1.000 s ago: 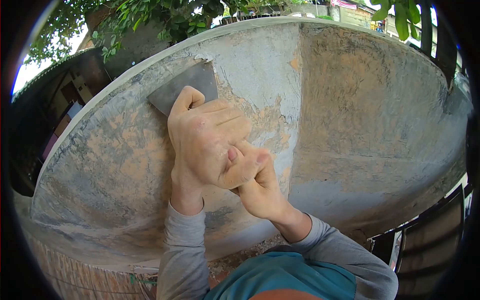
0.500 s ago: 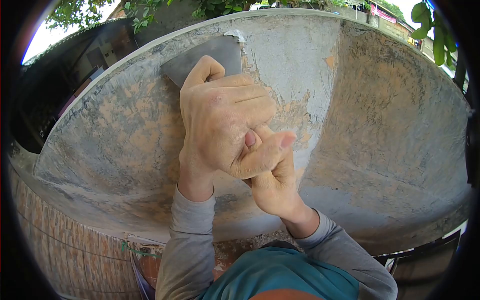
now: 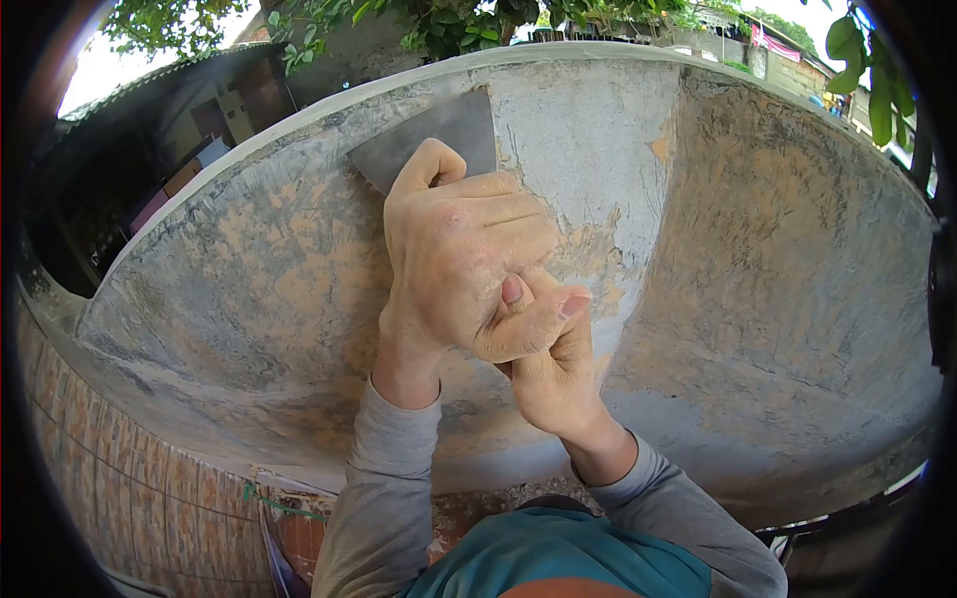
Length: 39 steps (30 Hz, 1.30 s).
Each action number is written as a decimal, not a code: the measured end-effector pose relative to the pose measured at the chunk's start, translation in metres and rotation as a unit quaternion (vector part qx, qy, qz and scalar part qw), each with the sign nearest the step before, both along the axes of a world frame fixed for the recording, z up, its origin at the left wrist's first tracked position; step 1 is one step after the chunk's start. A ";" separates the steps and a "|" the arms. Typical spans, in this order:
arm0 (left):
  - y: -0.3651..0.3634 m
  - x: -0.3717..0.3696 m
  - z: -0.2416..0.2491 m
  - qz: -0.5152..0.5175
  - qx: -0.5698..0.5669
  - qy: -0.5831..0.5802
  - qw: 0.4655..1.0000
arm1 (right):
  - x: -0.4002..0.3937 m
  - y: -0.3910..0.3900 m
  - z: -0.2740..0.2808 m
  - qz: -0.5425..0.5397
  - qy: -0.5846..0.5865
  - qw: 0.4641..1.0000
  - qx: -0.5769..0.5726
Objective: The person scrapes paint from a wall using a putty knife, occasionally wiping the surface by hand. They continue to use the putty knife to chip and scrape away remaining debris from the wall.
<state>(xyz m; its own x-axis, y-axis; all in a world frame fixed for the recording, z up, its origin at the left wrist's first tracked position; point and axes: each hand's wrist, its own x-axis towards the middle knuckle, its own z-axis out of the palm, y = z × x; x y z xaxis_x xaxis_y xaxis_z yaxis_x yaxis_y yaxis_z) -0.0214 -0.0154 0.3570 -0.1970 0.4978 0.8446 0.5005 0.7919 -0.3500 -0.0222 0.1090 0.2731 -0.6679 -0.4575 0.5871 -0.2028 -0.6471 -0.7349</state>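
In the head view, both hands work one tool against a wall. The left hand [image 3: 454, 254] lies on top, its fingers closed over the hidden handle of a scraper [image 3: 434, 142], the forefinger stretched up along the flat metal blade. The right hand [image 3: 553, 374] sits just below and partly under the left, wrapped tight about the lower end of the same handle, its thumb laid across the left hand's knuckles. The handle itself is covered by the hands, so its shape and any maker's mark cannot be told.

The scraper's blade is wide, grey and dull, pressed flat against the plastered wall [image 3: 758, 229] near the wall's top edge. Its right edge stands beside a pale grey strip of smoother plaster. No lettering or stamp shows on the blade.

The wall is patchy, grey skim over orange-tan patches, and it turns a corner just right of the hands. Its lower left part is faced with reddish brick tiles [image 3: 130, 478]. Both arms wear grey sleeves [image 3: 384, 488], and a teal garment [image 3: 558, 558] shows at the bottom. Green leaves [image 3: 459, 20] hang above the wall top, and a dark building [image 3: 150, 130] stands behind at left. No readable writing appears anywhere.
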 end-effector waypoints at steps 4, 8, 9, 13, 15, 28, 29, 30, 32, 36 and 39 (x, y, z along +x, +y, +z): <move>0.013 0.002 -0.011 0.005 0.019 0.005 1.000 | -0.002 0.007 -0.004 -0.021 0.027 0.999 -0.005; 0.009 0.000 0.005 0.014 0.006 0.009 1.000 | -0.010 0.005 0.003 -0.022 0.041 0.999 0.015; 0.013 0.002 0.009 0.015 0.005 0.017 1.000 | -0.009 0.007 0.003 -0.016 0.034 0.999 0.018; 0.008 0.001 -0.003 0.036 0.010 0.001 0.999 | -0.010 0.006 0.001 0.007 0.018 1.000 0.019; 0.002 -0.001 0.012 0.042 0.001 0.024 0.999 | -0.010 -0.003 0.013 0.000 0.009 1.000 0.004; 0.006 0.008 0.005 0.079 -0.003 0.003 0.997 | -0.018 0.000 0.013 0.038 0.029 0.998 0.030; 0.007 0.006 0.011 0.075 -0.005 0.013 0.997 | -0.017 0.000 0.013 0.067 0.000 0.997 0.042; 0.006 0.006 0.014 0.072 -0.008 0.032 0.997 | -0.014 0.001 0.010 0.038 0.014 0.999 0.027; 0.010 0.005 0.001 0.078 0.013 0.018 0.997 | -0.018 -0.002 0.004 0.015 0.054 0.998 0.006; -0.010 0.002 0.008 0.075 -0.030 0.043 0.996 | -0.029 -0.015 0.005 0.076 0.049 0.996 0.004; -0.006 0.010 0.000 0.028 0.042 0.170 0.984 | -0.015 0.007 0.005 0.022 0.079 0.996 0.024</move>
